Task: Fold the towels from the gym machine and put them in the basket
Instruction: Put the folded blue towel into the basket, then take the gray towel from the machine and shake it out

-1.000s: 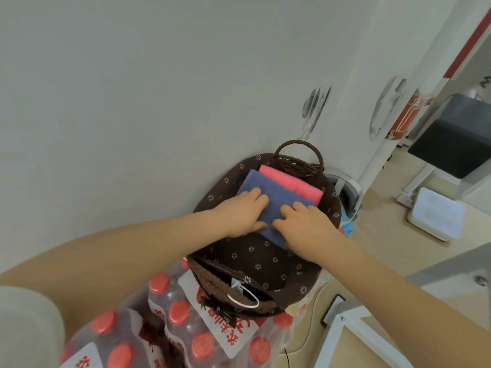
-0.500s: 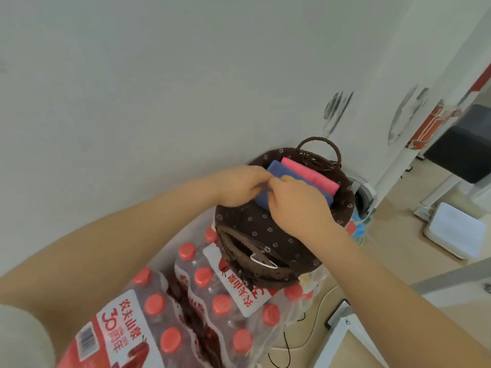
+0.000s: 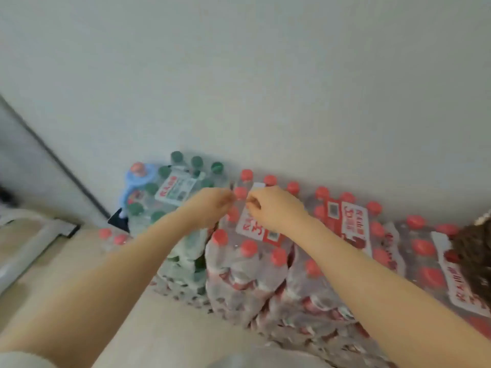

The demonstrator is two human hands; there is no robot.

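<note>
Both hands are being held out over shrink-wrapped water bottle packs (image 3: 265, 256) by the wall: left hand (image 3: 210, 208) and right hand (image 3: 276, 211) loosely curled, grip empty. Only the basket's (image 3: 475, 251) edge is being shown, far right (towels unseen, presumably soft, light, best lifted by folded edges).

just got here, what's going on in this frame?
A person's left hand and right hand hang close together over shrink-wrapped red-capped water bottle packs by the wall, fingers curled, apparently holding nothing. The brown basket is only partly in view at the right edge; no towels are visible. The image is motion-blurred.
</note>
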